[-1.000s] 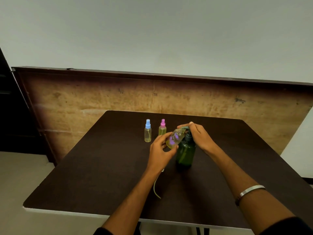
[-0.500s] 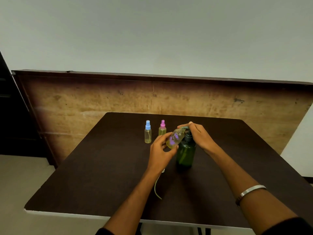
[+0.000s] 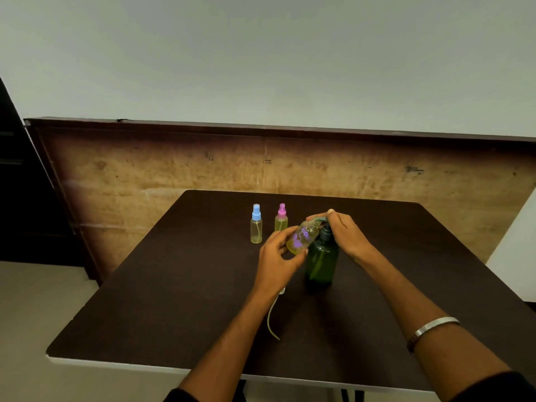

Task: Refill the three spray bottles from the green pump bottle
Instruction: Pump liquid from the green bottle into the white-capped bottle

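Hands first: the left hand (image 3: 275,256) curls its fingers and thumb round an uncapped spray bottle (image 3: 301,237), tilted so that its open neck leans up toward the nozzle of the green pump bottle (image 3: 322,261). The right hand (image 3: 345,233) lies over the pump head, fingers bent down across it and its tip close to the spout; whether it is pressing or only resting there I cannot tell. The tilted bottle carries a purple print and some yellowish liquid in its lower end.

The green pump bottle stands upright on the table (image 3: 174,300), just right of the left hand. Behind the hands, the blue-capped spray bottle (image 3: 256,224) and the pink-capped spray bottle (image 3: 281,220) stand side by side with caps on, both holding yellowish liquid. Near the left wrist a spray cap with its dip tube (image 3: 272,320) lies on the table, presumably the one belonging to the bottle in hand.

The neck is narrow and the nozzle small, so a slight mismatch would likely send liquid over the fingers or the table. Tilting the bottle further could let its contents run out. A hard press might also tip the pump bottle, since only the top is being steadied.
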